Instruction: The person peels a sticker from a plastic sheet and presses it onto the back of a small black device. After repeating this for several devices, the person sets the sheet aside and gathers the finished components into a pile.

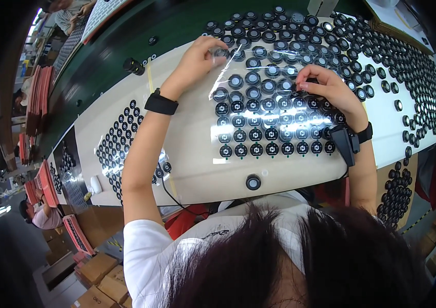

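A clear plastic sheet with glare on it lies in front of me, with rows of round black caps in its area. The near rows show a white emblem; farther ones show a pale grey centre. At the sheet's far left, my left hand has thumb and forefinger curled round one round cap. My right hand is over the right part of the rows, thumb and fingers pinched at a dark round cap, mostly hidden by the fingertips. A black band is on each wrist; the right one carries a black device.
Many loose caps crowd the far right. A single cap lies by the near edge. Another group of caps sits left of my left arm, beside a cable. A dark cylinder stands at far left. Other people work beyond.
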`<act>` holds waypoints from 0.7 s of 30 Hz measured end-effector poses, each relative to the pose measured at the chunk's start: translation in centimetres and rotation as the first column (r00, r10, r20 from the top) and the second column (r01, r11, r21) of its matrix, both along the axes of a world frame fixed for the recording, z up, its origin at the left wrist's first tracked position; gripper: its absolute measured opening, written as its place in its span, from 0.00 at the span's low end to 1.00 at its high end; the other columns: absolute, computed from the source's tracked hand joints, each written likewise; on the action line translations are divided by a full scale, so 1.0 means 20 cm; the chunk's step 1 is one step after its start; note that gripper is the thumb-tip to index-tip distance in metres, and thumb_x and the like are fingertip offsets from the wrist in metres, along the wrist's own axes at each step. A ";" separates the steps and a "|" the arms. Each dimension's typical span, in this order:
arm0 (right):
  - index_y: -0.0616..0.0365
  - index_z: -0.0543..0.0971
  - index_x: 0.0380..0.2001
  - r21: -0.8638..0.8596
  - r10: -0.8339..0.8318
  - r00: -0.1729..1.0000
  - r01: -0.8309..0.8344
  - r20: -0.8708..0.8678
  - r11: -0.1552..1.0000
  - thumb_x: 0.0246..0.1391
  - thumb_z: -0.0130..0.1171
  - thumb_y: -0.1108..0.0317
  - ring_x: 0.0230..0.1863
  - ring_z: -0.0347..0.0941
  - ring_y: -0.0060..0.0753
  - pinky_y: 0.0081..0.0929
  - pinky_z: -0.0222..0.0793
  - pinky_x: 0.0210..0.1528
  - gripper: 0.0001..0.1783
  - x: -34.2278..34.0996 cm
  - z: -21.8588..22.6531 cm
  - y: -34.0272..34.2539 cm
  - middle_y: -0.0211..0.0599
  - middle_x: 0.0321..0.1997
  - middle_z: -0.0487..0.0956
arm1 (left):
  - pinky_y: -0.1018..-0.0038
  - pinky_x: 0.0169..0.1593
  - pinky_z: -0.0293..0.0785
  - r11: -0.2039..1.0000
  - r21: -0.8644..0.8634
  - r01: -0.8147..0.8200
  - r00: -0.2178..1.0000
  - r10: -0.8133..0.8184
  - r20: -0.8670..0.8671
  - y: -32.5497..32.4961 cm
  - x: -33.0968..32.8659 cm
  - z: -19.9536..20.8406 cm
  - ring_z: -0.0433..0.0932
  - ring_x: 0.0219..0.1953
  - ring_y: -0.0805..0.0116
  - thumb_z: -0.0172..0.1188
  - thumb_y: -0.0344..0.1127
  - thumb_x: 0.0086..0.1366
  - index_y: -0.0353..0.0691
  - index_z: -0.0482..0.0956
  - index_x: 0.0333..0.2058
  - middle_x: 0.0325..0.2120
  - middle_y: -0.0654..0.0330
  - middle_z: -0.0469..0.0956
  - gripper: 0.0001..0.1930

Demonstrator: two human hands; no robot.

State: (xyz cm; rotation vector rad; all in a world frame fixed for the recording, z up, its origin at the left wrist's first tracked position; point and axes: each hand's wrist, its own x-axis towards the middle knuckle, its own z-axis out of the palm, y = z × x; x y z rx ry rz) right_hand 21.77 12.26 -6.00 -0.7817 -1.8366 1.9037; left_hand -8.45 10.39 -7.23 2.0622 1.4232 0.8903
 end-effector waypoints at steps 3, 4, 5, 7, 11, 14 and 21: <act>0.59 0.69 0.28 0.000 0.003 1.000 -0.003 -0.007 1.000 0.45 0.52 0.72 0.35 0.65 0.16 0.14 0.59 0.39 0.05 0.01 -0.01 -0.02 0.26 0.30 0.69 | 0.84 0.26 0.60 0.995 -0.097 -0.004 0.994 -0.007 -0.111 0.00 0.00 -0.04 0.61 0.20 0.80 0.54 0.27 0.50 0.40 0.69 0.37 0.28 0.66 0.67 0.13; 0.59 0.69 0.28 -0.005 0.000 1.000 0.000 -0.006 1.000 0.45 0.52 0.72 0.35 0.65 0.16 0.14 0.59 0.39 0.05 0.01 -0.02 -0.02 0.26 0.30 0.69 | 0.84 0.26 0.60 0.995 -0.102 -0.001 0.994 -0.010 -0.110 0.00 0.00 -0.05 0.61 0.20 0.80 0.54 0.27 0.50 0.40 0.69 0.37 0.28 0.66 0.67 0.13; 0.59 0.69 0.29 -0.019 -0.003 1.000 0.003 -0.019 1.000 0.45 0.52 0.72 0.35 0.65 0.16 0.14 0.59 0.40 0.06 0.02 -0.03 -0.03 0.26 0.30 0.69 | 0.84 0.26 0.60 0.990 -0.140 -0.015 0.998 0.007 -0.058 0.01 0.00 -0.06 0.61 0.20 0.80 0.55 0.27 0.49 0.40 0.70 0.36 0.28 0.65 0.67 0.12; 0.59 0.69 0.30 -0.048 -0.007 0.999 0.005 -0.045 0.999 0.45 0.52 0.73 0.35 0.65 0.16 0.13 0.58 0.40 0.07 0.03 -0.03 -0.04 0.26 0.30 0.69 | 0.83 0.25 0.60 0.975 -0.218 -0.042 0.998 0.053 0.043 -0.01 0.00 -0.07 0.61 0.20 0.78 0.56 0.28 0.48 0.41 0.70 0.34 0.28 0.65 0.67 0.12; 0.60 0.68 0.33 0.005 -0.179 0.977 0.181 -0.119 0.983 0.44 0.52 0.75 0.34 0.65 0.16 0.13 0.57 0.42 0.09 0.05 -0.06 0.00 0.25 0.28 0.69 | 0.83 0.24 0.63 0.964 0.026 -0.266 0.961 0.262 0.092 -0.03 -0.02 0.04 0.65 0.18 0.78 0.54 0.30 0.52 0.40 0.69 0.37 0.29 0.62 0.69 0.12; 0.60 0.67 0.34 0.008 -0.254 0.957 0.258 -0.139 0.966 0.44 0.52 0.76 0.37 0.66 0.19 0.15 0.57 0.44 0.11 0.03 -0.04 -0.06 0.25 0.27 0.69 | 0.83 0.28 0.67 0.939 -0.131 -0.318 0.912 0.341 0.228 -0.16 -0.08 0.17 0.70 0.23 0.76 0.51 0.31 0.55 0.39 0.67 0.41 0.30 0.60 0.70 0.13; 0.61 0.65 0.38 -0.019 -0.191 0.922 0.196 -0.336 0.980 0.43 0.53 0.76 0.46 0.65 0.29 0.22 0.57 0.49 0.16 -0.13 0.12 -0.20 0.26 0.26 0.70 | 0.78 0.39 0.72 0.921 -0.374 0.104 0.824 0.130 0.551 -0.48 0.24 0.34 0.75 0.36 0.65 0.52 0.20 0.51 0.30 0.66 0.40 0.34 0.53 0.72 0.15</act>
